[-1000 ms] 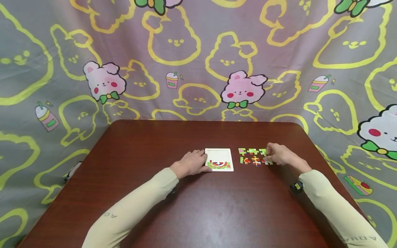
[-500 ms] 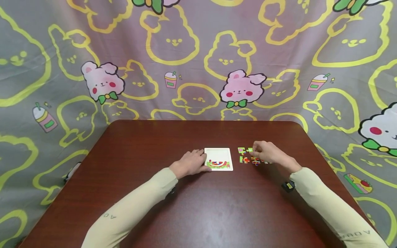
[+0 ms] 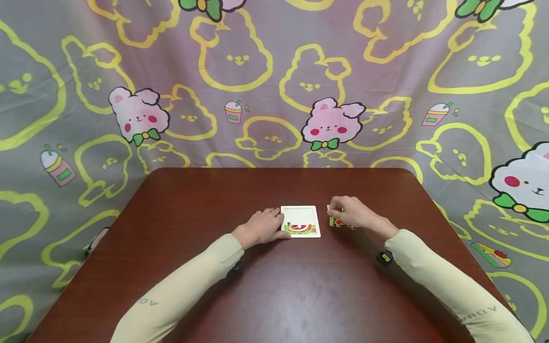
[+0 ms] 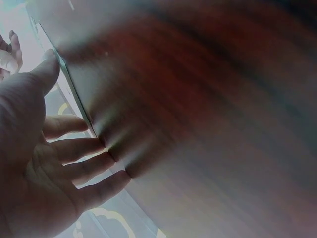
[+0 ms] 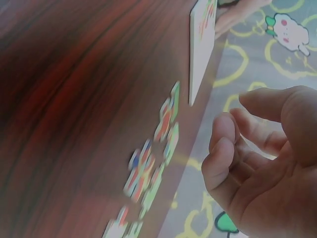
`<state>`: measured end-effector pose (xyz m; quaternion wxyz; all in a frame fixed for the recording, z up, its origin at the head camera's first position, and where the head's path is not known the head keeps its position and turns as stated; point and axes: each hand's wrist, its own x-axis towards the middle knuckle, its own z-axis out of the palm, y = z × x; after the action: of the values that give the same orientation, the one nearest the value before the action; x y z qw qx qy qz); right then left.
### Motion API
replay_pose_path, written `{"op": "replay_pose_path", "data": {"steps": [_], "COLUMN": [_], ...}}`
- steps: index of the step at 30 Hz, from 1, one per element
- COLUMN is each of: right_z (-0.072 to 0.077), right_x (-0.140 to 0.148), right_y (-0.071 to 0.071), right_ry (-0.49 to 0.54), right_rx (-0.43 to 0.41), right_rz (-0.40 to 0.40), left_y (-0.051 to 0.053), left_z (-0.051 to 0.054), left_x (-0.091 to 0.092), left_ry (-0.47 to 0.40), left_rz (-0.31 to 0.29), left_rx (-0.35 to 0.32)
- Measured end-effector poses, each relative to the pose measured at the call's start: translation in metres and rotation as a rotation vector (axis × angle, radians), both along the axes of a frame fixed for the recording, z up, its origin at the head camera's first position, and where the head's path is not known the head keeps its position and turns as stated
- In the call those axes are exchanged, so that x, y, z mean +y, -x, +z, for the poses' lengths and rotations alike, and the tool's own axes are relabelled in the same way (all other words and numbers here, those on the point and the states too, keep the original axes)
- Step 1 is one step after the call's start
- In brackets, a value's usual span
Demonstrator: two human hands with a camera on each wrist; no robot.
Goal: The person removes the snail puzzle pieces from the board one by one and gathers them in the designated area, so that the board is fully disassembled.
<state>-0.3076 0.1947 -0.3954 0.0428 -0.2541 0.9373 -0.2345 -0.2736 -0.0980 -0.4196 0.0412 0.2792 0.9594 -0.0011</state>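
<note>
From the head, your right hand [image 3: 353, 213] hides most of the puzzle pieces [image 5: 141, 171]; the right wrist view shows at least six lying below it, the last ones cut off by the frame. One white tray [image 3: 300, 214] lies between your two hands. Your left hand [image 3: 260, 227] is spread, fingers extended, its thumb and index touching the tray's edge. Your right hand hovers with fingers loosely curled, thumb apart, gripping nothing visible.
</note>
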Motion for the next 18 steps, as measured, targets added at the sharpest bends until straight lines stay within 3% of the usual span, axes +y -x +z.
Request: {"op": "replay_pose_path", "data": {"steps": [5, 12, 18], "right_z": [-0.003, -0.003, -0.003], "right_x": [-0.018, -0.037, -0.049], "right_y": [0.0, -0.005, -0.006], "right_ry": [0.015, 0.048, 0.037], "right_rx": [0.017, -0.081, -0.075], "right_rz": [0.02, 0.065, 0.084], "left_y": [-0.001, -0.002, -0.001], "left_z": [0.001, -0.001, -0.001], "left_x": [-0.001, 0.0, -0.001], "left_ry": [-0.018, 0.004, 0.008], "left_rz": [-0.016, -0.018, -0.01], "left_rx": [0.023, 0.022, 0.017]}}
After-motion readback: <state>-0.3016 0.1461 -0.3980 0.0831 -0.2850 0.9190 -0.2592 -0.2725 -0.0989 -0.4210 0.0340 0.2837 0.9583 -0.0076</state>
